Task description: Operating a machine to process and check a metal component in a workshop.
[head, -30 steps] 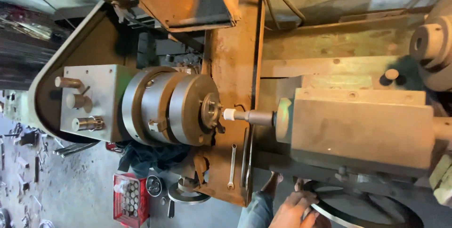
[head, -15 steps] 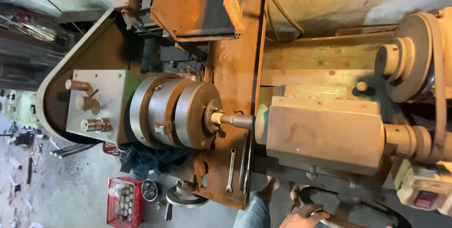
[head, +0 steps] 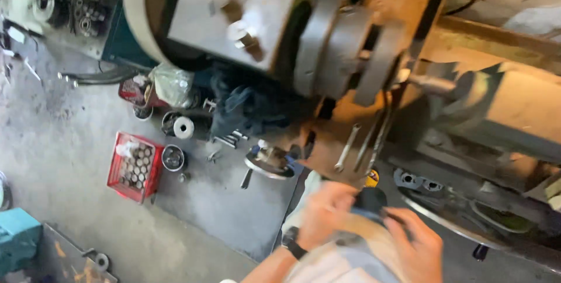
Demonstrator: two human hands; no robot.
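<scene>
The view has swung down from the rusty lathe chuck [head: 345, 43]; both hands now meet at six o'clock. The left hand [head: 324, 213] and right hand [head: 415, 248] close loosely around a small dark object [head: 369, 200], blurred; grip firmness unclear

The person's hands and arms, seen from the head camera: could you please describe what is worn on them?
Both hands are bare, with no gloves. The left hand has a dark watch with a black strap on its wrist, and the forearm below it is unsleeved. The right hand shows no ring or band; motion blur hides finer detail.
</scene>
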